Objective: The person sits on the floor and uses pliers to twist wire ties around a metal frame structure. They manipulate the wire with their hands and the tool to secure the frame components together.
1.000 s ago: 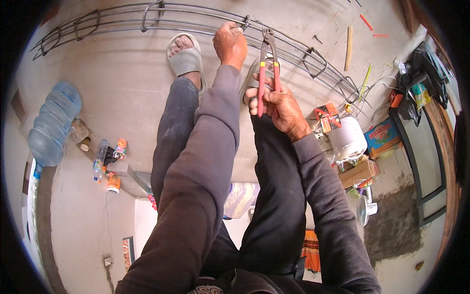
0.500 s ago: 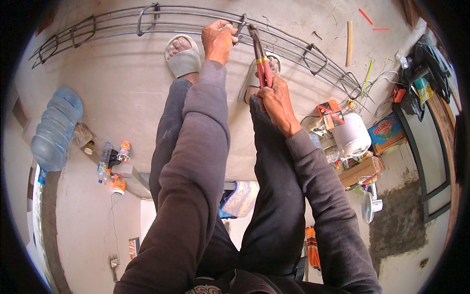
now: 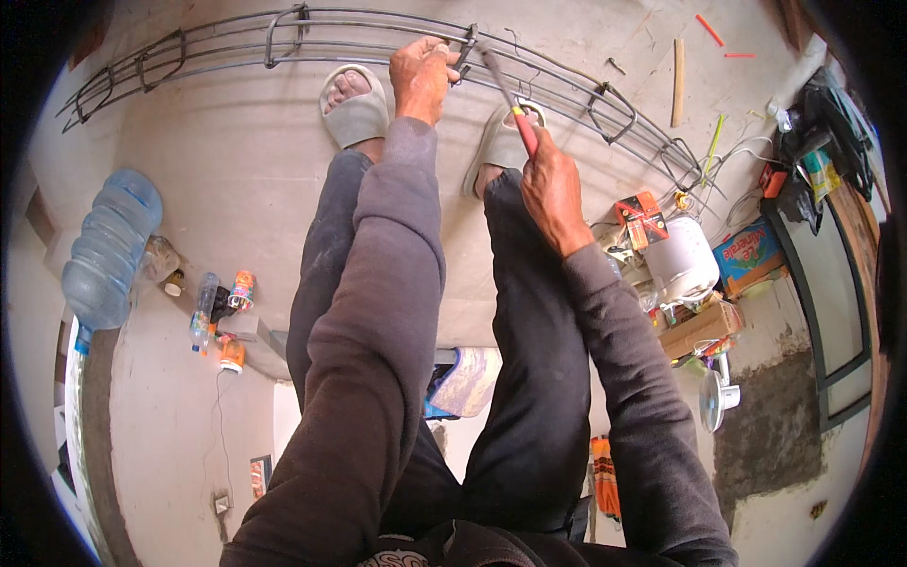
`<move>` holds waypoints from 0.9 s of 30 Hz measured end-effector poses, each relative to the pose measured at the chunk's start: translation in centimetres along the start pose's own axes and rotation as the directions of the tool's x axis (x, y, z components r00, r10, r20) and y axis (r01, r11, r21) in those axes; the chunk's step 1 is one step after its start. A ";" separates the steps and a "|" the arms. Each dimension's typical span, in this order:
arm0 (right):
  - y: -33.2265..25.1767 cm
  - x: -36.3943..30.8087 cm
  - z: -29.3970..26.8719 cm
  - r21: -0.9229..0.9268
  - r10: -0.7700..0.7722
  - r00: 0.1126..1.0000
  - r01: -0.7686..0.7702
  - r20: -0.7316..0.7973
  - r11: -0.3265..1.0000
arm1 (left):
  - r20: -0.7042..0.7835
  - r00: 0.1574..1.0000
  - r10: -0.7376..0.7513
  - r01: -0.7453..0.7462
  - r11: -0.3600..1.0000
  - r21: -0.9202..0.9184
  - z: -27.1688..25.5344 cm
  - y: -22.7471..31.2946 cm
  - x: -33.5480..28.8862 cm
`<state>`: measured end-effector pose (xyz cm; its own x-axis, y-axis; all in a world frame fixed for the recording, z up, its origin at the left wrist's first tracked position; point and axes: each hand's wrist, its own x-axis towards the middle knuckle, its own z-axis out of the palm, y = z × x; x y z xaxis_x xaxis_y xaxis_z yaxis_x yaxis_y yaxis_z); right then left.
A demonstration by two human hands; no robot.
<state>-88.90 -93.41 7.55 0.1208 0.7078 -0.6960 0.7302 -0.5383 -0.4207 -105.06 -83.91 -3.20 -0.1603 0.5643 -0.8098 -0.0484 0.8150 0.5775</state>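
While the left hand point(image 3: 422, 80), hold unclear, meets the metal frame point(image 3: 470, 38) at twelve o'clock, the right hand point(image 3: 555, 194) grips pliers point(image 3: 523, 125)

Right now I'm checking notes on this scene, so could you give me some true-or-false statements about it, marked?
1. The right hand holds a red-handled tool. True.
2. The left hand is on the floor, away from the metal-bar frame. False: it is at the frame.
3. Both feet wear pale sandals. True.
4. The big blue bottle is at the picture's right. False: it is at the left.
5. Both sleeves are dark. True.
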 end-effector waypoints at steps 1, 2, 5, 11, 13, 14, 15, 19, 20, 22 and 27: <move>0.4 0.4 0.2 -0.049 -0.015 0.999 0.016 0.030 0.999 | -0.001 1.000 0.000 0.000 1.000 -0.014 0.1 0.1 -0.1; 0.7 0.6 0.2 -0.097 -0.027 0.998 0.033 0.061 0.995 | 0.007 1.000 -0.013 0.013 1.000 -0.014 0.2 0.1 -0.2; -0.1 0.1 -0.3 -0.076 0.018 0.999 -0.015 0.040 0.997 | 0.001 1.000 -0.031 0.031 0.999 -0.021 -0.3 -0.2 0.0; 1.3 1.4 -0.2 -0.162 -0.030 0.997 0.040 0.065 0.986 | 0.003 0.999 -0.037 0.037 0.999 -0.030 0.1 -0.2 -0.1; 1.7 0.9 -0.4 -0.144 -0.074 0.997 0.077 0.030 0.987 | 0.001 0.999 -0.044 0.044 0.998 -0.034 0.0 -0.1 -0.1; 1.9 0.7 -0.4 -0.136 -0.095 0.995 0.096 0.012 0.986 | -0.001 0.999 -0.042 0.042 0.999 -0.030 0.1 -0.1 -0.1; 2.1 0.5 -0.2 -0.117 -0.132 0.991 0.128 -0.034 0.985 | -0.005 0.999 -0.039 0.039 0.999 -0.026 0.1 -0.2 -0.1; 2.1 0.9 0.4 -0.134 -0.132 0.991 0.128 -0.026 0.983 | 0.000 0.999 -0.043 0.043 0.997 -0.060 0.0 -0.3 -0.1; 2.0 1.1 0.5 -0.159 -0.095 0.995 0.097 0.023 0.982 | 0.002 0.998 -0.056 0.056 0.997 -0.060 -0.1 -0.3 -0.2; 2.3 0.6 1.0 -0.075 -0.056 0.998 0.057 0.018 0.996 | 0.016 0.997 -0.080 0.081 0.995 -0.055 0.0 -0.3 0.0; 2.7 -0.3 1.6 0.296 0.034 0.998 -0.049 0.055 0.954 | 0.007 0.995 0.095 -0.094 0.972 0.214 -0.1 -0.9 0.0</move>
<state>-88.09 -95.79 5.72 0.1080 0.6627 -0.7411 0.4920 -0.6834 -0.5394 -105.10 -84.64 -3.68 -0.1571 0.6398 -0.7523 0.1785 0.7676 0.6156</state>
